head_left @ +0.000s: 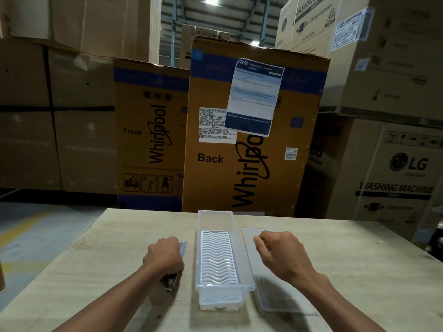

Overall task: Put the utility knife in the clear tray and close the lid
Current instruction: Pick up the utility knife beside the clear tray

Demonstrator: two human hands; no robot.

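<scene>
Stacked appliance cartons wall off the far side of the pale wooden table [107,248] I'm working at. At its centre sits the clear tray [221,257], uncovered. Just left of it, my left hand [165,256] grasps the utility knife [183,248], fingers clenched around it. Just right, my right hand [279,251] hovers loosely curled above the lid [275,298].

Big storage room. Pale wooden table [119,248] up front. Past its far edge, two tall brown Whirlpool boxes [251,140] with blue bands, a blue and white paper sheet [254,97] stuck on one. More brown boxes [55,116] stacked left, LG washing machine boxes [393,173] right. Grey floor [36,226] with yellow lines. Bright roof light [213,0] high up.
</scene>
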